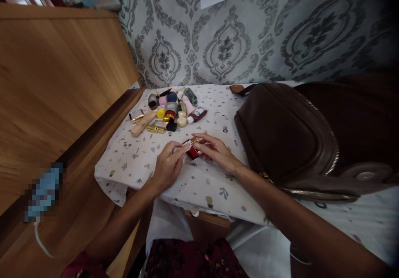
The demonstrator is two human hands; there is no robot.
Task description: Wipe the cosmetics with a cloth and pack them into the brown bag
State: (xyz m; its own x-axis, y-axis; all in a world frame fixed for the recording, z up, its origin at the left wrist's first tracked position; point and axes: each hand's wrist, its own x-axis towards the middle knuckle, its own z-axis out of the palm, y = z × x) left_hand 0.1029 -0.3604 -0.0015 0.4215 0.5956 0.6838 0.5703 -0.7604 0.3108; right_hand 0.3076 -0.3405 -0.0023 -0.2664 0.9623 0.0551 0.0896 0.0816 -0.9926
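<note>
Over the near part of the table, my right hand (218,151) grips a small dark-red glass bottle (193,153) with a gold-coloured neck, perhaps a perfume bottle. The bottle lies tilted between both hands. My left hand (166,166) is closed, thumb and fingers pinching a piece of white cloth or tissue (188,144) pressed against the bottle near its neck. Fingers hide part of the bottle and most of the white piece. Just beyond my hands lies a gold tube (156,129), beside a black cap (171,126).
A pile of cosmetics spreads behind my hands, with a beige tube (143,124), a yellow cap (161,113) and a dark-red bottle (198,114). A large brown leather bag (286,128) stands at right. A wooden cabinet (62,57) borders the patterned tablecloth (124,161) at left.
</note>
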